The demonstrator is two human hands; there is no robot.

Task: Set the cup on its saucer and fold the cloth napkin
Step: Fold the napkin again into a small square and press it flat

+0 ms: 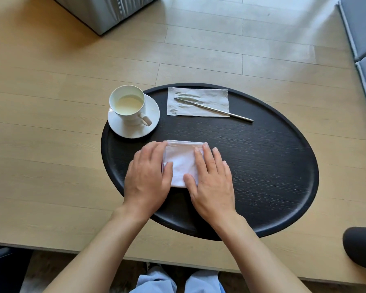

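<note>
A white cup [127,102] with pale liquid stands upright on its white saucer [151,111], at the far left rim of a round black tray [262,166]. The white cloth napkin [182,161] lies folded into a small square near the tray's middle. My left hand [148,176] lies flat on the napkin's left side, fingers together, thumb on the cloth. My right hand [211,178] presses flat on its right side, fingers spread. The napkin's near corners are hidden under both hands.
A paper napkin [199,106] with a metal straw [218,111] across it lies at the tray's far side. The tray sits on a light wooden table [51,144]. A grey seat [106,11] stands beyond the table, a dark object [361,248] at the near right edge.
</note>
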